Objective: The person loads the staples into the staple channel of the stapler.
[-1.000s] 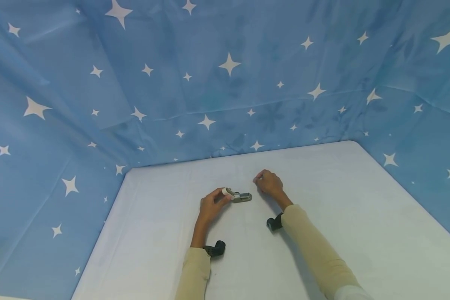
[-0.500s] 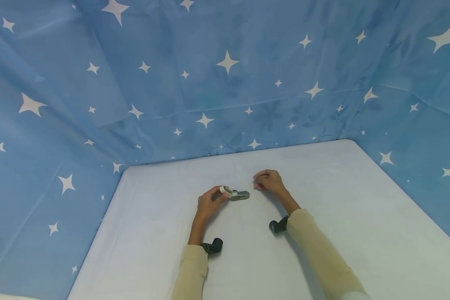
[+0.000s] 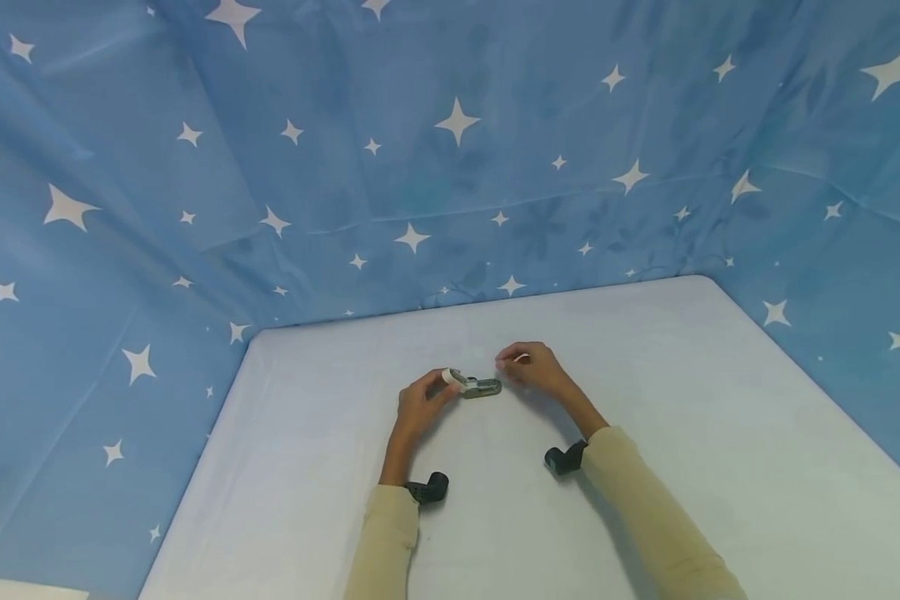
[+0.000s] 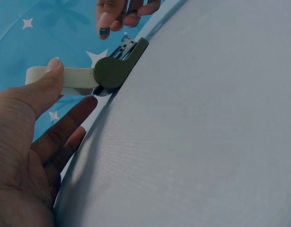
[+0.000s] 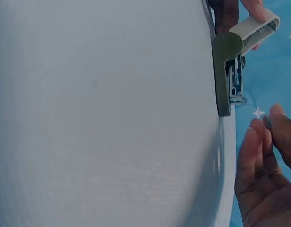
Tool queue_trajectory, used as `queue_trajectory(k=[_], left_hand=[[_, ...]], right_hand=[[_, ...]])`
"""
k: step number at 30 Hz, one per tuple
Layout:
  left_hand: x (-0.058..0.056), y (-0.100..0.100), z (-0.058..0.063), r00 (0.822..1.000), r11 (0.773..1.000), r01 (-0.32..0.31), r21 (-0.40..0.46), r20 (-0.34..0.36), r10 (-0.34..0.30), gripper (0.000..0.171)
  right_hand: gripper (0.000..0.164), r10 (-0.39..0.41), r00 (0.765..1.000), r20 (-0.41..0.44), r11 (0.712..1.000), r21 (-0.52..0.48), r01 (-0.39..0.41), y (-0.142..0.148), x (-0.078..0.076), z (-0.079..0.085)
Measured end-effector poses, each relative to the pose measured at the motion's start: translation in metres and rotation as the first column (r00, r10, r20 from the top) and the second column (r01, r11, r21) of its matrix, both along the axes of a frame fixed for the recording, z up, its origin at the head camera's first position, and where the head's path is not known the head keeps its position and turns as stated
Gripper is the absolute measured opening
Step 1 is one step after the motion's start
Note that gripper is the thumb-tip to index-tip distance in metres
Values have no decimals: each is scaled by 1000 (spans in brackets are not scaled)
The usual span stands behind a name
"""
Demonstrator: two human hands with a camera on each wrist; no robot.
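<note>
A stapler with a green base and a white top arm [image 4: 74, 79] sits on the white table, its top swung back so the metal magazine [image 5: 235, 78] lies exposed. My left hand [image 3: 420, 406] holds the white arm between thumb and fingers. Just off the stapler's far end, my right hand [image 3: 534, 367] pinches a tiny grey piece [image 5: 267, 122] between thumb and fingertip; it looks like a short strip of staples. In the left wrist view the right fingertips hover close above the green base [image 4: 118, 71].
The white table [image 3: 307, 433] spreads around both hands. Its back edge meets a blue curtain [image 3: 450, 183] with white stars, which also rises at both sides. A black wrist camera [image 3: 429, 488] is strapped on the left wrist, another camera [image 3: 565, 458] on the right.
My right hand has shifted a little left, bringing its fingertips nearer the open end of the stapler. The left hand keeps its hold on the white arm.
</note>
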State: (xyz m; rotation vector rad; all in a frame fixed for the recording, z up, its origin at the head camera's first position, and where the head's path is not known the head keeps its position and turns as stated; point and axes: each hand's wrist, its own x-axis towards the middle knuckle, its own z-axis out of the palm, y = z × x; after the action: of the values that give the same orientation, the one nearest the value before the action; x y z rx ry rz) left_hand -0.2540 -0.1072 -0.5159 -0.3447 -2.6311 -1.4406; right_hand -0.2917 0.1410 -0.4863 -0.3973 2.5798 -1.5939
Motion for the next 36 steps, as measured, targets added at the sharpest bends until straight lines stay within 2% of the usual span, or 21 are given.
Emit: queue_trajectory(k=[2,5,9,16,25,36], left_hand=[[0,1,1,1000,1000,-6,1,-7,6,35],[1,2,0,1000,1000,-15,5,-11,15,35],[1,2,0,1000,1000,-21,5,-5,21,36],[-1,2,-4,1000,1000,-24,2,-5,24,37],[1,2,-4,999,999,-38,-9,21,38,38],[3,2,0,1000,1000,-28,-13,-13,28,38]], right_hand=[[18,64,997,-36,997,54,-62,-3,3,1],[14,114,992,-51,985,135,-106,-9,6,-2],[11,119,992,-37,973,203,-109,-16,8,-3],[10,112,993,-44,966,240,-98,-18,11,-1],[11,98,994,-50,971,223,-85,-15,12,-5],[9,133,986,-97,949,300,-99,-16,13,1]])
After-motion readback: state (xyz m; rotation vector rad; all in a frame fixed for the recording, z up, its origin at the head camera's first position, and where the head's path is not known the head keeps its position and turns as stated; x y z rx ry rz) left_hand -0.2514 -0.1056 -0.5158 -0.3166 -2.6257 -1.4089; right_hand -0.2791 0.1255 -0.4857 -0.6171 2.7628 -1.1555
